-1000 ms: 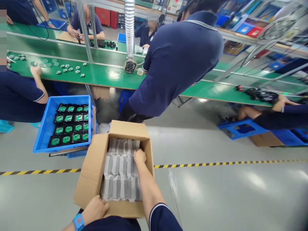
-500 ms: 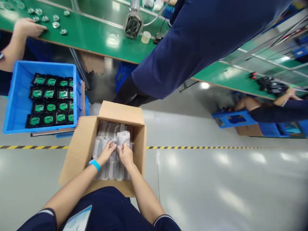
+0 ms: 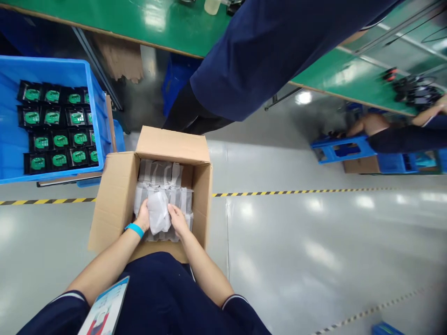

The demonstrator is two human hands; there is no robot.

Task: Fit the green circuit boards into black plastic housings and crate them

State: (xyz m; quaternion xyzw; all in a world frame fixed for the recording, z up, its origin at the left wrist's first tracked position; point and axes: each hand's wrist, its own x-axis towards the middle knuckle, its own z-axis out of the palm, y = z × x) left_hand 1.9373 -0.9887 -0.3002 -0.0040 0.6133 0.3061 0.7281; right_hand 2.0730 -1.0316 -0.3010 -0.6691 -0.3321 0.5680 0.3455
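Between my two hands is a white wrapped packet (image 3: 159,211), held over the open cardboard box (image 3: 201,209). My left hand (image 3: 143,217), with a blue band at the wrist, grips the packet's left side. On its right edge my right hand (image 3: 178,218) pinches the wrapping with thumb and fingers. Rows of similar white wrapped packets (image 3: 160,173) fill much of the box beneath. What is inside the wrapping cannot be made out. At the box's back right corner a strip of bare cardboard shows beside the packets.
To the left stands a blue crate (image 3: 96,116) holding rows of black trays with green circuit boards. A co-worker's dark-clothed leg (image 3: 237,70) is just beyond the box. Green workbenches (image 3: 167,28) run behind. Striped tape (image 3: 265,192) crosses the floor.
The packet has come from the box's back right toward me and lies flatter between both hands. My left hand has taken hold of its left side. The view has shifted downward.
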